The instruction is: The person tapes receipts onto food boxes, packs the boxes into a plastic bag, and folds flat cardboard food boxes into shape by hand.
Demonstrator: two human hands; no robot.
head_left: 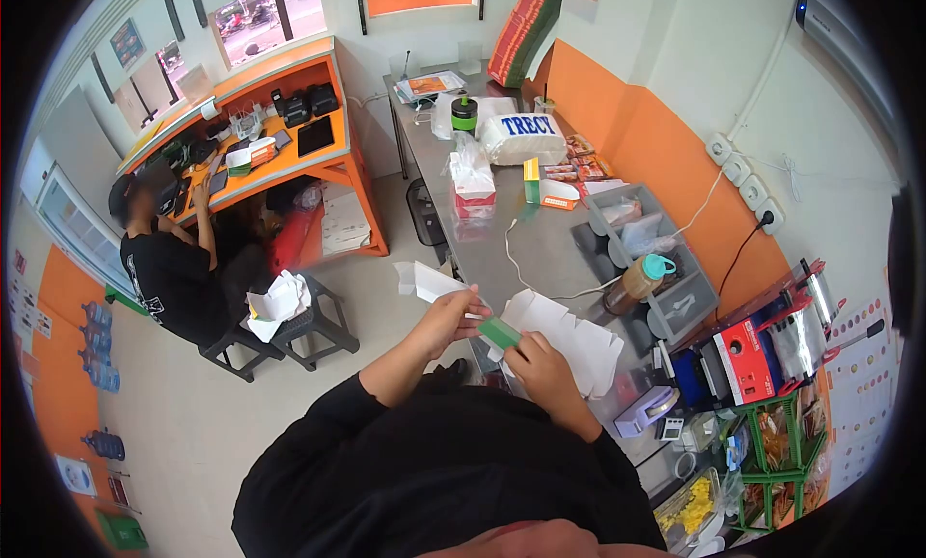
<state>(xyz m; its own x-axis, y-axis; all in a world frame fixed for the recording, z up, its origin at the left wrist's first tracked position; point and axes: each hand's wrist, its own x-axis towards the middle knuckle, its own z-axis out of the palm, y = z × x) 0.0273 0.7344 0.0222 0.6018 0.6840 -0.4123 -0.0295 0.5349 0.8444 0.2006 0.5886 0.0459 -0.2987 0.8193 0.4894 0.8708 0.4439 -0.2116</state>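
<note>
A flat white and green carton [501, 333] is between my hands, above the near edge of the steel table. My left hand [449, 322] pinches its white part, which stretches out to the left past my fingers. At the green end, my right hand [542, 367] grips the carton with thumb and fingers. Just beyond my right hand, a loose stack of white flattened cartons [569, 338] lies on the table. An assembled green, yellow and white box [532, 181] stands farther back, beside an open orange and white one [558, 194].
Right of the stack are a bottle with a turquoise lid [639, 280], a grey divided tray [675, 302] and a tape dispenser [646, 410]. A white cable crosses the table. At left, a person in black [174, 269] sits by an orange desk [357, 187] and stools [313, 331].
</note>
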